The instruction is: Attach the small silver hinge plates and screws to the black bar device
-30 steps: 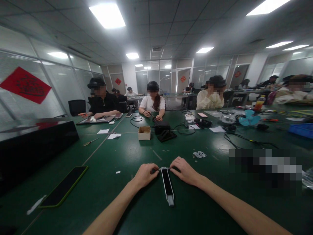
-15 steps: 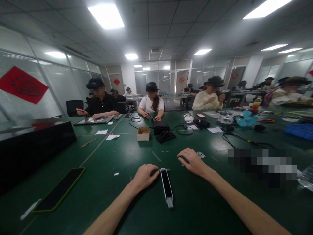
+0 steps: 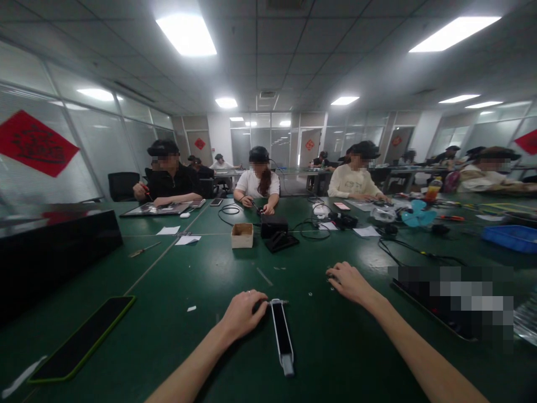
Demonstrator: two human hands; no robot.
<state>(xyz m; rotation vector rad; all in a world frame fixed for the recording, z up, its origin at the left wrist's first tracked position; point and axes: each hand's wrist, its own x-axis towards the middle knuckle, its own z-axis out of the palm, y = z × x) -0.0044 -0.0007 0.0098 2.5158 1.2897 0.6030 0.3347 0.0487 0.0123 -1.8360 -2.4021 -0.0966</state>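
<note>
1. Left hand (image 3: 242, 316) closed, fingers (image 3: 259, 303) curled against the metal pin crossing the top end of a slim black bar (image 3: 282, 336). Bar lies flat on the tabletop (image 3: 201, 268) in front of the person, long axis pointing toward them. Pale frame around the black strip, grey tip at the near end.
2. Right hand (image 3: 351, 284) open, fingers loosely bent, well apart from the bar. Tiny metal bit (image 3: 310, 293) lies between the two.
3. Any print on the bar too small to read. Red paper banner (image 3: 37, 143) on the glass wall carries dark characters, also illegible.
4. Around the hands: green-edged black phone (image 3: 81, 338) to the left; farther up, open cardboard box (image 3: 242, 235) beside a black box (image 3: 274, 226); blue plastic tray (image 3: 509, 239) to the right.
</note>
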